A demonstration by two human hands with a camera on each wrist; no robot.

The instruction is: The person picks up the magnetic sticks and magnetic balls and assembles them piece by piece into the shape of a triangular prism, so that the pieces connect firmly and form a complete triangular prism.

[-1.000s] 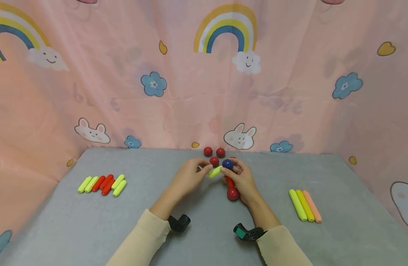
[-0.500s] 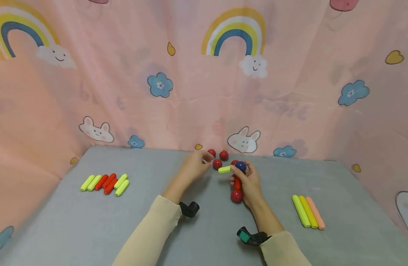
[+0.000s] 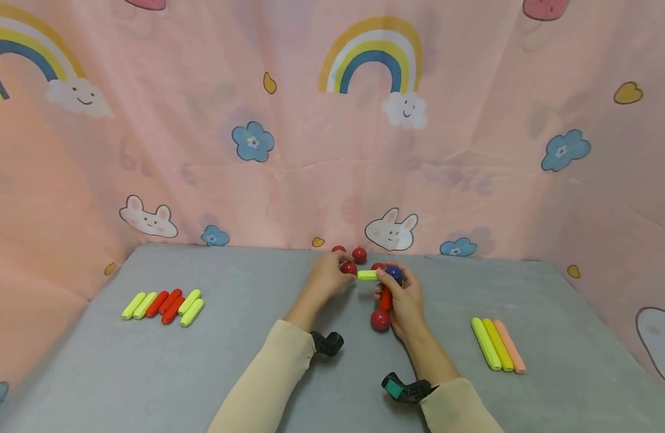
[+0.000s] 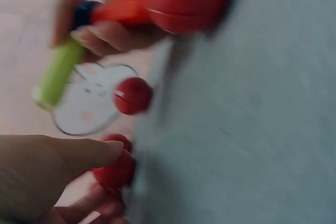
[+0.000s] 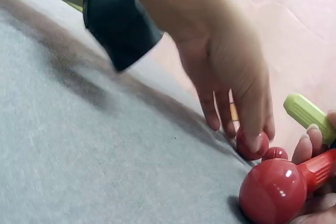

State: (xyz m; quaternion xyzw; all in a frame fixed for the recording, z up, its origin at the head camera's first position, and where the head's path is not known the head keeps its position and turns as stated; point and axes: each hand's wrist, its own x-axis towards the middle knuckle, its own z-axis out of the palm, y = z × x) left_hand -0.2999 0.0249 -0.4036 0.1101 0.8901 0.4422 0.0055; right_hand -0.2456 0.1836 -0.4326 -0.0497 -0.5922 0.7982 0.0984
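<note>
My right hand [image 3: 409,300] grips a joined piece around its blue ball [image 3: 394,274]. A yellow-green stick [image 3: 367,275] juts left from that ball, and a red stick [image 3: 386,298] runs down to a large red ball [image 3: 380,321]. To the left, my left hand [image 3: 325,279] has its thumb and fingers around a loose red ball [image 3: 348,267], also seen in the right wrist view as a red ball [image 5: 250,144] low at the table. Part of the blue ball is hidden by the right fingers.
Further red balls [image 3: 359,255] lie near the cloth backdrop. At the left is a group of yellow-green and red sticks [image 3: 171,310]. A longer yellow-green stick [image 3: 485,344], a yellow stick [image 3: 497,345] and a peach stick [image 3: 509,346] lie at the right.
My left hand has let go of the yellow-green stick, moved back to the loose red balls and taken hold of one. My right hand still grips the joined piece.
</note>
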